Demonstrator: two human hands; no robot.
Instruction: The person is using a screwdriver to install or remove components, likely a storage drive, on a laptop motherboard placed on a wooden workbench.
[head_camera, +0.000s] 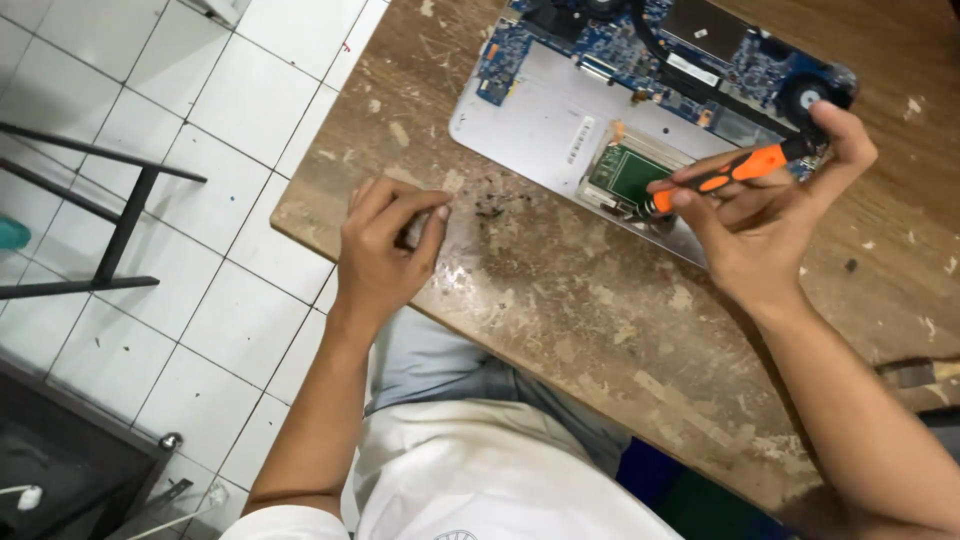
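screwdriver (735, 170), orange and black, sits pinched in the right hand (765, 215), tip down at the opened laptop (620, 110) (bare board exposed) for control. left hand (385, 245) curls its fingertips on the worn wooden table (560, 290), seemingly pinching something small; contents unclear.

We note a worn wooden table (560, 300) with pale scuffs over a white tiled floor (200, 130) — a black metal frame (125, 225) stands at left, and a dark cabinet (70, 460) sits in the lower-left corner
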